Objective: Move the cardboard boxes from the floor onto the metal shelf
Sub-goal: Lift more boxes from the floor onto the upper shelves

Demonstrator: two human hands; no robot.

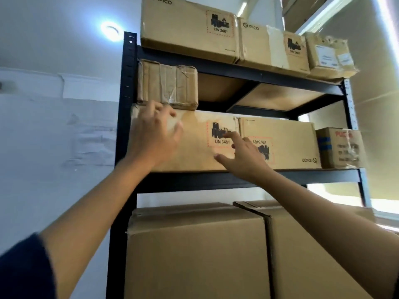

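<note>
The tall black metal shelf (127, 104) is seen filled with cardboard on every level around the hands. The long brown cardboard box with the battery label (194, 152) rests on the middle level, directly under both hands. The small crumpled, tape-wrapped brown box (167, 84) sits on it, just above the left hand (155, 139). Both hands are spread flat and apart, clamped on nothing; the right hand (244, 156) is laid against the box's front. A hard push could shift the long box and tip the small one off.
</note>
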